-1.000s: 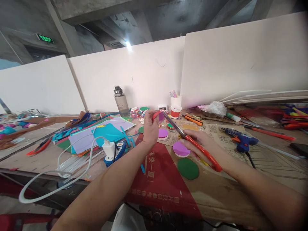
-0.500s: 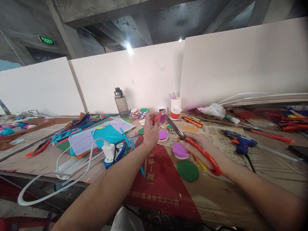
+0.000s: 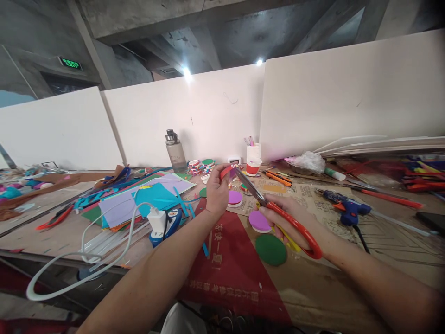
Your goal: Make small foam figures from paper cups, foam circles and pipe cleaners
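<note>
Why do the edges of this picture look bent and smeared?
Head view: a wide lens bows the white panels and stretches both forearms; the far right clutter blurs; two ceiling lights flare; the scissors and left hand stay fairly sharp at centre.

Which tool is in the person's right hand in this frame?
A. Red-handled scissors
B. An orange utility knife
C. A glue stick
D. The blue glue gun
A. The right hand grips the red-handled scissors, their blades reaching up to the red piece held in the left hand; the glue gun lies untouched on the table.
</note>
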Available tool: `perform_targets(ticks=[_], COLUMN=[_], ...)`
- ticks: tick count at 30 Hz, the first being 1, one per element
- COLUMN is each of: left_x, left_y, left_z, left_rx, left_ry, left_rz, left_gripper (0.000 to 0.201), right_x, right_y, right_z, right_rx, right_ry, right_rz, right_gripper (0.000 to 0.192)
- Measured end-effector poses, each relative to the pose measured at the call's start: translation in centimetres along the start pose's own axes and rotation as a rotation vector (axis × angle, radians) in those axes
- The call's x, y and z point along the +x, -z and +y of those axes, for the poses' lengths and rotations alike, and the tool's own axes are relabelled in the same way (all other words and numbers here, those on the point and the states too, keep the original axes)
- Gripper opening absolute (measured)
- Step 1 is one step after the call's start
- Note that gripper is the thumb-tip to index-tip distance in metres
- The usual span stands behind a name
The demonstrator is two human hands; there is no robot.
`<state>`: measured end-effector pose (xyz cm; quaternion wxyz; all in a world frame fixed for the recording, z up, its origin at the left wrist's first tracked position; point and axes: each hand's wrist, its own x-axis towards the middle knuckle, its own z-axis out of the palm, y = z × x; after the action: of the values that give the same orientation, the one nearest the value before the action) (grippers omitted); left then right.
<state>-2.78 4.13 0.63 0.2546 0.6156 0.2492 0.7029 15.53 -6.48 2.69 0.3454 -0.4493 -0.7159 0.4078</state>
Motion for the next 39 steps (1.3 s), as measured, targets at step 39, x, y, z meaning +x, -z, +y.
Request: perform_targets(ticks=[39], left_x=[-0.3], left_y=[-0.1], left_z=[0.9], left_rx=[0.105], left_ry=[-0.035], left_rz=[-0.064], left_gripper=[0.024], right_x=[-0.2], right_y=[-0.3], right_z=[-0.5], right_rx=[-0.037], right_ry=[-0.008], right_rz=[0.006], right_gripper=[0.021])
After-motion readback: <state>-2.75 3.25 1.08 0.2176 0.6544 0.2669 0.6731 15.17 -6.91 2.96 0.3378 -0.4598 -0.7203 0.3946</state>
